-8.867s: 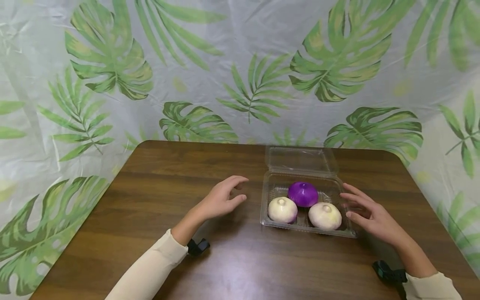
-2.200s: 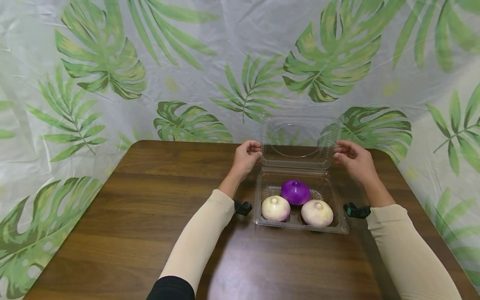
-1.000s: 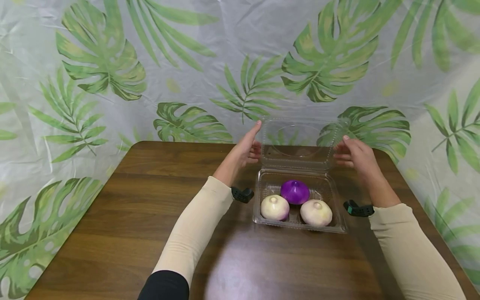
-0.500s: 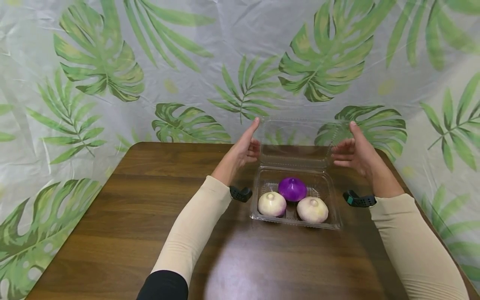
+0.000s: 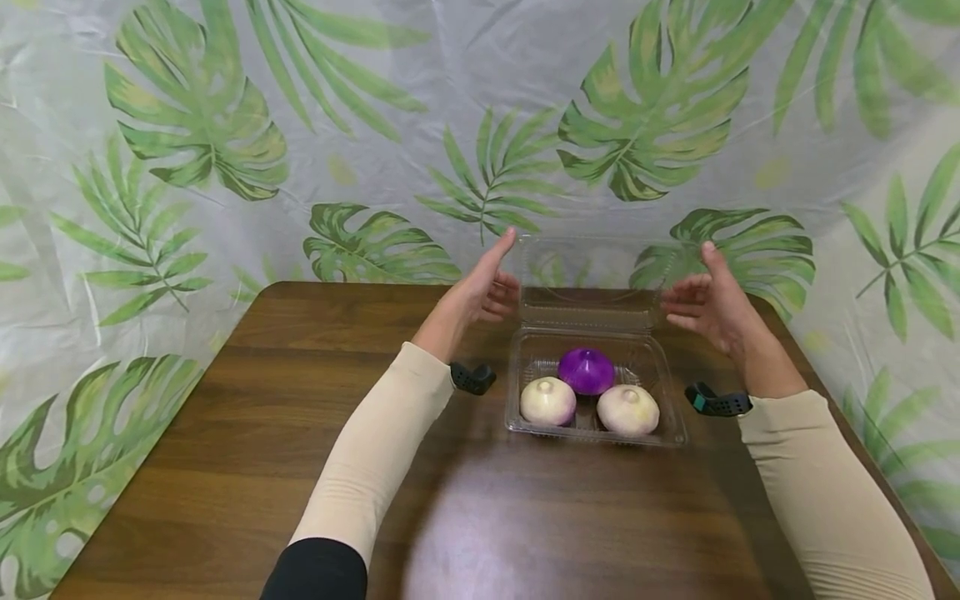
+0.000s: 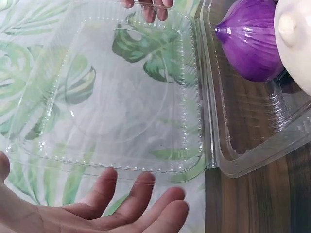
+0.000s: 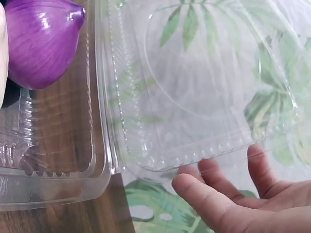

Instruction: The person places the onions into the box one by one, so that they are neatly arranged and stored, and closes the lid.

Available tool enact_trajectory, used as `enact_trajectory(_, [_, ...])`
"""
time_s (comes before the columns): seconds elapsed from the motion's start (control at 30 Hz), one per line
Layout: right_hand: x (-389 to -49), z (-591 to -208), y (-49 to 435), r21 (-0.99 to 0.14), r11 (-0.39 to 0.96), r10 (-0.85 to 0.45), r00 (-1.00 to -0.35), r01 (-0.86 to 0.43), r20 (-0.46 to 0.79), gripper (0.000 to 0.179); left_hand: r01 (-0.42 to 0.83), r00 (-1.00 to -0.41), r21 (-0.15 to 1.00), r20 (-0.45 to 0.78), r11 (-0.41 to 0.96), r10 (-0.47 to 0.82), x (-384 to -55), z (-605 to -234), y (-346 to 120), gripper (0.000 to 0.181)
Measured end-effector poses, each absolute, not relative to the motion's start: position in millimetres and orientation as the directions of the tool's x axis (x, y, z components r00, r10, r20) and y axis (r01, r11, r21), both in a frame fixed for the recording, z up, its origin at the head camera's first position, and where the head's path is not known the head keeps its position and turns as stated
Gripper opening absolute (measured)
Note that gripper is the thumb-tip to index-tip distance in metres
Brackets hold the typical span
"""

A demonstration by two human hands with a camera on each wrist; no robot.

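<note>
A clear plastic clamshell box stands on the table with its hinged lid tilted up at the back. Inside its base sit a purple onion and two pale onions, one at left and one at right. My left hand is beside the lid's left edge, thumb up, relaxed fingers spread; in the left wrist view its fingertips come right at that edge. On the other side, my right hand has its thumb raised and its fingertips at the lid's right edge.
The brown wooden table ends just behind the lid, where a leaf-patterned curtain hangs. Black straps with small devices sit on both wrists, the left one near the base's left rim.
The lid, laid back at first, now stands raised. Both hands came up to its sides, pinched its edges, then loosened their fingers and lifted their thumbs. The onions stay in the base.
</note>
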State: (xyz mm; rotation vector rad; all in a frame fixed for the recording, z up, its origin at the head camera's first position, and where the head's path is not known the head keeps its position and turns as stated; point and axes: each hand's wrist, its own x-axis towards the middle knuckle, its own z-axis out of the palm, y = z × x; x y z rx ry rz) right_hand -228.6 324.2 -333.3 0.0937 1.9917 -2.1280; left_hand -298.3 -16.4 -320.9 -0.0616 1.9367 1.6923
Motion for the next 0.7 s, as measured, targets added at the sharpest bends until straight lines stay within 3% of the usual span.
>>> enact_trajectory(0.17, [-229.5,-331.8,321.1,-0.973,-0.032,-0.111,-0.968,0.228,-0.224,0.070,-0.403,-0.812,0.892,-0.452,0.206,0.369,-297.1,-316.7,-19.1,0.099])
enact_trajectory(0.5, [-228.3,-321.9,323.2,-0.930,0.206,-0.168,-0.926,0.303,-0.339,0.078,-0.392,-0.793,0.898,-0.440,0.200,0.421,-293.8,-318.6,-20.3,0.096])
enact_trajectory(0.7, [-225.2,-317.3,322.2,-0.928,0.196,-0.168,-0.922,0.316,-0.349,0.084,-0.391,-0.792,0.902,-0.432,0.184,0.431,-291.8,-319.7,-21.9,0.093])
